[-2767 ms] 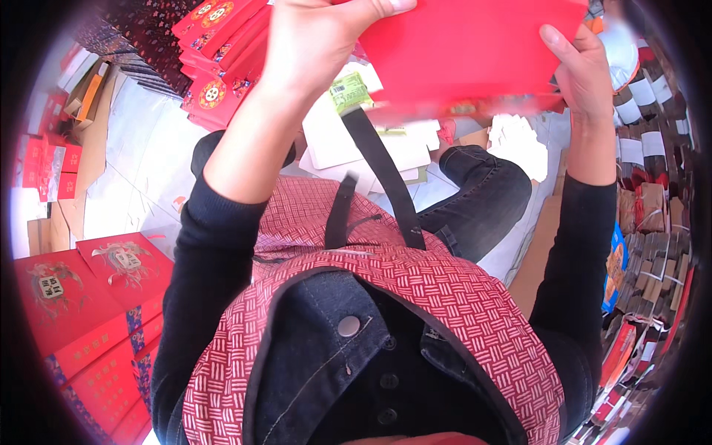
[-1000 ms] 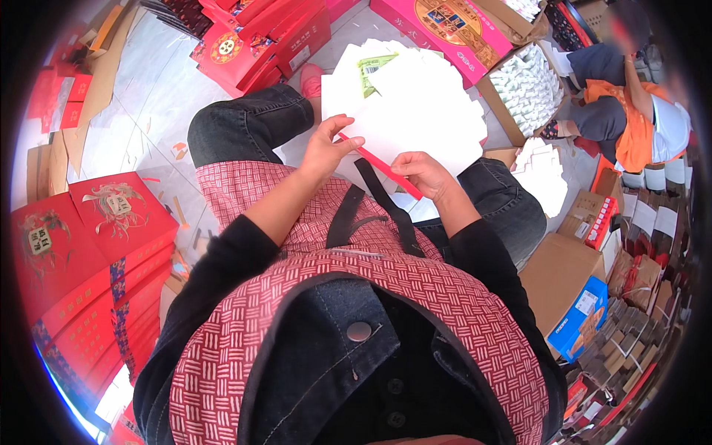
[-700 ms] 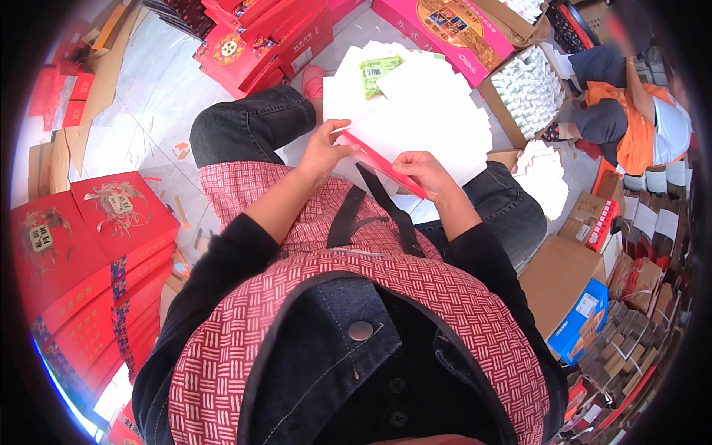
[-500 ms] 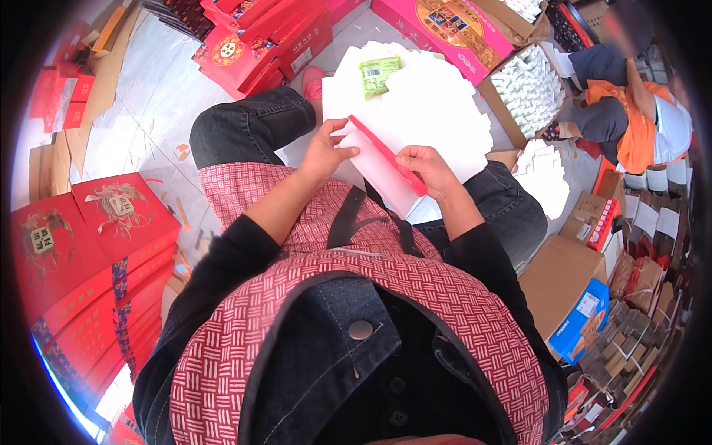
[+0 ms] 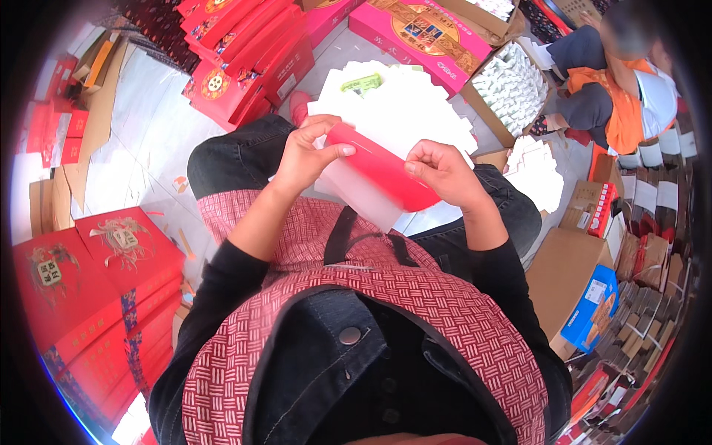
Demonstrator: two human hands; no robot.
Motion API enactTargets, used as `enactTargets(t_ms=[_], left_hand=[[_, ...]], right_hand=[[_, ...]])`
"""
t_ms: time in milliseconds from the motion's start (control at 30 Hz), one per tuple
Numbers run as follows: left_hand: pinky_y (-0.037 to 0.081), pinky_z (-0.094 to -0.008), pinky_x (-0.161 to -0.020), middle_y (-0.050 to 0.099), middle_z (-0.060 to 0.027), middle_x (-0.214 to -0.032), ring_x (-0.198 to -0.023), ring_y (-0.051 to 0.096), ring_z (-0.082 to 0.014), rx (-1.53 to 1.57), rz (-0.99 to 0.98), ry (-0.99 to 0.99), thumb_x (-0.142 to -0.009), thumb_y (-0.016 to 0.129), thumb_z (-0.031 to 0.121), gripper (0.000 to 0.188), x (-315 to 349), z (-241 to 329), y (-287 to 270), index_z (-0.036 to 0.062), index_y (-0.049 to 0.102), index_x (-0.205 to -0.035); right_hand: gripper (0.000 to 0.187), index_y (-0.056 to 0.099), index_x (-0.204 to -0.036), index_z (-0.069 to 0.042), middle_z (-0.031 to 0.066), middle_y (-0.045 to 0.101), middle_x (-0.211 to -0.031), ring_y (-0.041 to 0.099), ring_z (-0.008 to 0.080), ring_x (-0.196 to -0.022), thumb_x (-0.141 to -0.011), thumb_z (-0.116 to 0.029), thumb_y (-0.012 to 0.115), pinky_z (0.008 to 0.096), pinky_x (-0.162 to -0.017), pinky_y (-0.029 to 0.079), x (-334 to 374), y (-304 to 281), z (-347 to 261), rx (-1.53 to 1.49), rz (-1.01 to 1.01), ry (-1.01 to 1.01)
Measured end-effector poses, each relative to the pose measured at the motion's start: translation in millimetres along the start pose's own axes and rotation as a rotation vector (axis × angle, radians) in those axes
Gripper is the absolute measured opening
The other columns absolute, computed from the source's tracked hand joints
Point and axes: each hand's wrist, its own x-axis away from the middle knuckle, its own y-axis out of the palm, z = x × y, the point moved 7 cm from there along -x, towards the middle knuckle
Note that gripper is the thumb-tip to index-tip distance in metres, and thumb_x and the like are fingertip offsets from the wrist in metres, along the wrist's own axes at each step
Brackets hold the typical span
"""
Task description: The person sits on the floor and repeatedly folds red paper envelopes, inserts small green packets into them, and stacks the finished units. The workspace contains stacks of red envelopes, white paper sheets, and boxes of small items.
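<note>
Over my lap I hold a red sheet (image 5: 380, 167) between both hands, with a whitish, slightly see-through sheet (image 5: 371, 208) hanging below its near edge. Whether the two are one folded piece I cannot tell. My left hand (image 5: 304, 157) pinches the red sheet's left end, thumb on top. At the right part, my right hand (image 5: 449, 175) grips its far edge between thumb and bent fingers. Just beyond lies a spread heap of white papers (image 5: 423, 100), overexposed. A small green packet (image 5: 361, 84) rests on the heap.
Red gift boxes (image 5: 111, 285) are stacked at left, and more red boxes (image 5: 245, 67) stand far left. A pink box (image 5: 423, 41) and a carton of white packets (image 5: 510, 90) stand beyond. Cartons (image 5: 567, 285) line the right. Another person in an orange garment (image 5: 612, 104) sits far right.
The red part, a narrow strip before, now shows as a broad face. My hands have turned it and shifted slightly, and my view has moved a little.
</note>
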Motion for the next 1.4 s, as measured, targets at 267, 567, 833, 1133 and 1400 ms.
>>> enactTargets(t_ms=[267,567,833,1133,1400], left_hand=[[0.047,-0.0226,-0.082,0.061,-0.0041,-0.106,-0.093,0.056,-0.0093,0.499,-0.134,-0.224,-0.075,0.064,-0.010,0.036,-1,32,13,-0.0002,0.059,-0.110],[0.048,-0.0213,-0.069,0.064,-0.0011,-0.081,-0.076,0.056,-0.0050,0.111,-0.003,-0.241,-0.076,0.069,-0.002,0.012,-6,39,19,-0.0004,0.064,-0.087],[0.047,-0.0220,-0.067,0.065,-0.0027,-0.076,-0.070,0.056,-0.0072,0.279,0.021,-0.216,-0.080,0.068,0.004,0.006,-18,54,5,-0.0016,0.065,-0.080],[0.046,-0.0205,-0.062,0.063,-0.0003,-0.072,-0.067,0.054,-0.0049,0.520,0.115,-0.235,-0.081,0.065,0.003,0.004,-28,79,1,-0.0002,0.065,-0.079],[0.045,-0.0198,-0.064,0.062,-0.0006,-0.074,-0.067,0.054,-0.0052,0.577,0.231,-0.283,-0.080,0.065,0.000,0.003,-29,84,-16,0.0010,0.062,-0.079]], right_hand=[[0.006,0.057,-0.089,-0.002,0.0041,0.060,-0.071,0.056,0.0108,-0.065,-0.085,-0.006,0.058,0.0241,-0.058,0.044,14,-10,-4,0.069,0.106,-0.027],[0.017,0.056,-0.074,-0.005,0.0123,0.054,-0.074,0.055,0.0290,-0.072,-0.079,-0.021,0.059,0.0390,-0.065,0.046,9,31,-49,0.838,0.326,-0.519],[0.019,0.058,-0.081,-0.007,0.0087,0.056,-0.075,0.057,0.0271,-0.072,-0.082,-0.025,0.060,0.0383,-0.061,0.046,11,7,-87,0.840,0.396,-0.583],[0.026,0.055,-0.075,-0.007,0.0083,0.055,-0.076,0.057,0.0261,-0.073,-0.078,-0.031,0.063,0.0365,-0.060,0.046,31,-27,-110,0.763,0.461,-0.637],[0.027,0.055,-0.068,-0.003,0.0072,0.058,-0.070,0.055,0.0192,-0.060,-0.086,-0.022,0.058,0.0314,-0.055,0.043,53,-63,-86,0.434,0.608,-0.601]])
